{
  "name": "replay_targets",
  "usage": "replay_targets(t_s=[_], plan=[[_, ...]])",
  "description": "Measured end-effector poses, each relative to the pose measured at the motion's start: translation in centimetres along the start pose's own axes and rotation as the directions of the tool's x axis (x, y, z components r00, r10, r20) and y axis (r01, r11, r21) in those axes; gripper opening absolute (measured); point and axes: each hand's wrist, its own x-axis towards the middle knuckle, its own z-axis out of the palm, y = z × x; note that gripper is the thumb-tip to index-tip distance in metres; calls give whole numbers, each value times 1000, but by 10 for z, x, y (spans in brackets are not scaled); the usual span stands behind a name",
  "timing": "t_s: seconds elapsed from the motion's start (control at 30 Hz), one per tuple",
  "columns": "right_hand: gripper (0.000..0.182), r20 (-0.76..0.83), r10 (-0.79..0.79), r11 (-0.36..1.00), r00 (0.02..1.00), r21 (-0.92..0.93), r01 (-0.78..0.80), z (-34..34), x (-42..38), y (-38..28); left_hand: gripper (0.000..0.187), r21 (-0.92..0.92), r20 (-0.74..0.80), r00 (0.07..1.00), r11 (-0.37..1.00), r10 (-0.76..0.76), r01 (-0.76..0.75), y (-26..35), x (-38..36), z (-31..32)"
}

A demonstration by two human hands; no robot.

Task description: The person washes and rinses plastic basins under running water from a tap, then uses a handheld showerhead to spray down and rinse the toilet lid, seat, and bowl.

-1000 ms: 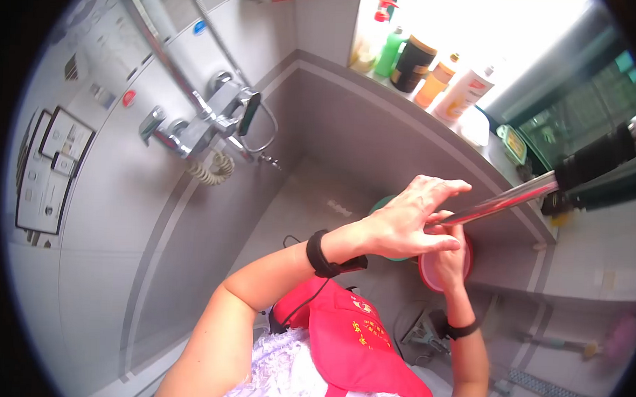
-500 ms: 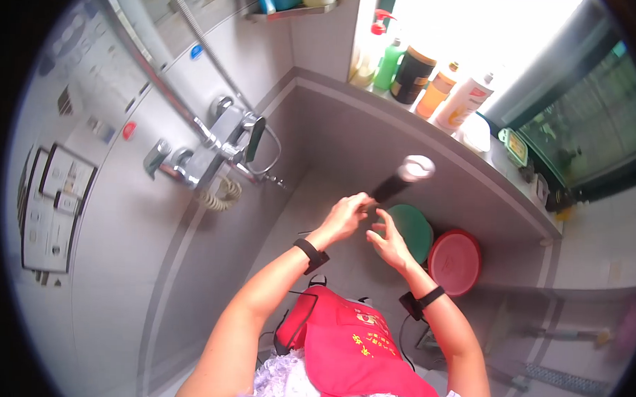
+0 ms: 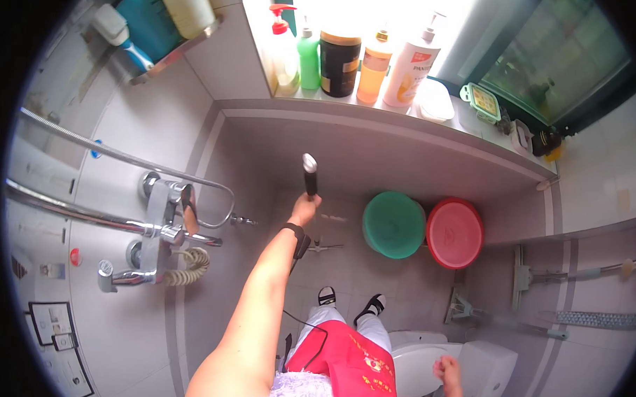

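Pole handle [image 3: 310, 171] is in left hand [image 3: 304, 210], long axis near upright, free end up; right hand [image 3: 450, 372] well apart, can't tell if closed; left fingers [image 3: 313, 200] wrap handle, black grip [image 3: 311, 183] sticking out above them

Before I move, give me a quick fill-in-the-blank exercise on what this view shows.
1. The left hand holds a rod whose grip, below its silver end, is ____.
2. Of the two basins on the floor, the basin nearer the left hand is ____.
3. The bottle at the left end of the windowsill has a ____ pump top.
4. The right hand shows in front of the toilet, which is ____.

Missing words: black; green; red; white.
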Motion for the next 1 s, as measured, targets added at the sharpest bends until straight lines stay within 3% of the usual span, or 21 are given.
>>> replay_targets(t_s=[0.1, 0.17, 0.2, 0.33, 0.43, 0.57, 0.63, 0.7, 0.73, 0.77, 0.8, 0.83, 0.9, 0.93, 0.97, 1.0], plan=[[23, -1, 130, 991, 992, 28, -130, -14, -31, 57, 25, -48, -228, 973, 999, -30, 20, -17, 36, 6], [41, 15, 194, 981, 981, 26, -194, -15, -36, 94, 36, 15, -177, 983, 998, -51, 54, 2, 44, -2], [50, 23, 221, 975, 975, 24, -221, -13, -36, 105, 39, -36, -144, 987, 997, -76, 71, -2, 61, -3], [37, 48, 197, 980, 979, -1, -197, 13, -54, 85, 51, -86, -125, 991, 996, -41, 30, 21, 79, -7], [27, 107, 118, 992, 987, -67, -111, 24, -40, 75, 55, -126, -98, 986, 985, -131, 119, 54, 60, -12], [27, 120, -28, 999, 992, 35, 24, 31, -30, 67, 62, -220, 35, 984, 959, -172, 176, 46, 31, -29], [24, 106, -81, 984, 991, 166, 63, 34, -25, 74, 61, -322, 131, 988, 940, -78, 117, 16, 2, -53], [17, 79, -86, 973, 993, 219, 67, 36, -35, 73, 65, -407, 318, 942, 881, -108, 239, -38, -8, -85], [15, 63, -173, 952, 983, 266, 150, 33, -37, 93, 71, -371, 352, 923, 883, -155, 289, -58, -24, -99], [23, 83, -109, 984, 991, 147, 96, 27, -38, 112, 76, -362, 343, 902, 849, -262, 385, -77, -37, -107], [24, 31, -40, 983, 999, 180, 34, 26, -49, 126, 74, -329, 292, 884, 829, -366, 452, -86, -61, -113], [26, 2, 30, 990, 1000, 140, -30, 23, -62, 138, 56, -262, 399, 797, 776, -453, 573, -123, -54, -141], [24, -104, 181, 977, 978, 131, -167, 23, -67, 192, 37, -388, 168, 805, 712, -569, 585, -140, -106, -155], [24, -113, 249, 967, 962, 90, -239, 20, -67, 225, 34, -63, 294, 787, 810, -543, 583, -153, -114, -176], [24, -118, 311, 950, 943, 41, -308, 21, -69, 255, 36, -85, 272, 647, 652, -712, 753, -147, -130, -185], [25, -167, 365, 931, 916, 65, -360, 24, -78, 284, 35, -94, 260, 651, 652, -714, 753, -144, -130, -176]])
